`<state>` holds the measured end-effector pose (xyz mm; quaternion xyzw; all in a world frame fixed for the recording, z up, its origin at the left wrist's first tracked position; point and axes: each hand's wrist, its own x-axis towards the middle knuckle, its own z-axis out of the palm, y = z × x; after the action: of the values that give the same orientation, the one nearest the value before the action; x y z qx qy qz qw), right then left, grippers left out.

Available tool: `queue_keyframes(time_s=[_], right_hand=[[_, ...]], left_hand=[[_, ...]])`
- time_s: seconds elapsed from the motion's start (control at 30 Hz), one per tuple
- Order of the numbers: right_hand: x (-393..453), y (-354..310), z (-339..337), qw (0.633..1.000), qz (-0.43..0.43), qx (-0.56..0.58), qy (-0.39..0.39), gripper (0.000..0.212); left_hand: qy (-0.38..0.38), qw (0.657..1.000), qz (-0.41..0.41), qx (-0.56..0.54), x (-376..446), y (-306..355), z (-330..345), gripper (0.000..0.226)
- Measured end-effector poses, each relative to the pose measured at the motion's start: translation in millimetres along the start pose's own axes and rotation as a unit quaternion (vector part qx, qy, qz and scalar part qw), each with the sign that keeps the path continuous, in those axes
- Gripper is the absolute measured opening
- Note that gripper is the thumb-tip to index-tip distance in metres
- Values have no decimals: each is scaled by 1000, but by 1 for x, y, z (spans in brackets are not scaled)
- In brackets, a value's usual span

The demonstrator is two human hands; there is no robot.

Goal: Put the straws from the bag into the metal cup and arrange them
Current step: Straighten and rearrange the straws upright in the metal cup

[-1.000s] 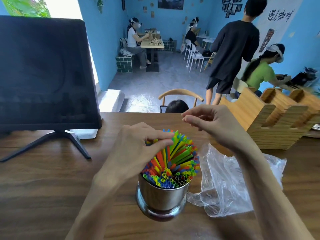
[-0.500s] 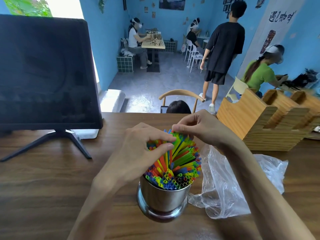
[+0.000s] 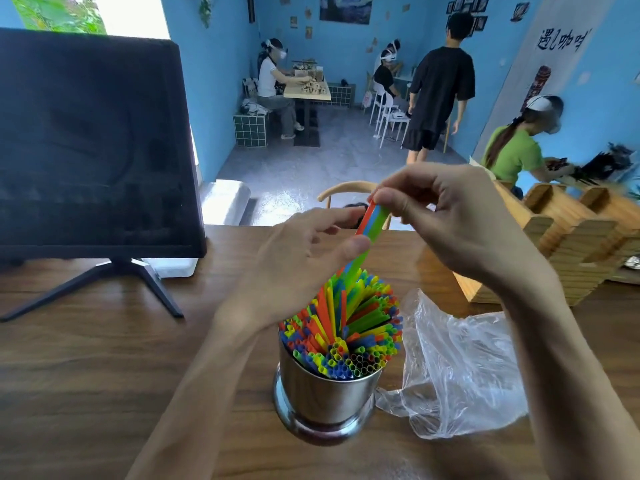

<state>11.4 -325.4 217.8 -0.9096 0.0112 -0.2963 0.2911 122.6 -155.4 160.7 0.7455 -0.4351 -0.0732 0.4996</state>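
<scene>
Few straws (image 3: 372,220) now raised between hands

Two bare forearms enter from bottom edge. Left hand (image 3: 298,258) and right hand (image 3: 460,223): no gloves, rings, watch or sleeves visible. Fingernails short, unpainted.

Blue walls (image 3: 225,81), grey floor (image 3: 311,168), wooden table (image 3: 104,375).
</scene>
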Motion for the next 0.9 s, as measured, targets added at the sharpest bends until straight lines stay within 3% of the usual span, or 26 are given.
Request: queue_keyframes(time_s=[0.17, 0.3, 0.43, 0.53, 0.7, 0.8, 0.9], right_hand=[[3, -5, -6, 996, -42, -39, 74, 9], [3, -3, -34, 979, -59, -14, 195, 8], [-2, 2, -58, 953, -42, 96, 283, 16], [-11, 15, -39, 934, -6, 155, 323, 14], [-38, 31, 23, 899, 117, 296, 300, 29], [-56, 30, 57, 881, 185, 347, 262, 24], [-72, 24, 75, 895, 209, 355, 170, 17]], left_hand=[[-74, 997, 7, -9, 8, 1, 7, 22], [-80, 995, 19, -56, 7, 5, 6, 12], [0, 984, 52, -168, 6, 10, -3, 15], [109, 947, 48, -298, 4, 15, -12, 5], [199, 871, 29, -449, -1, 24, -9, 26], [250, 861, 44, -441, -3, 26, -3, 18], [288, 863, 48, -412, -2, 24, -7, 13]])
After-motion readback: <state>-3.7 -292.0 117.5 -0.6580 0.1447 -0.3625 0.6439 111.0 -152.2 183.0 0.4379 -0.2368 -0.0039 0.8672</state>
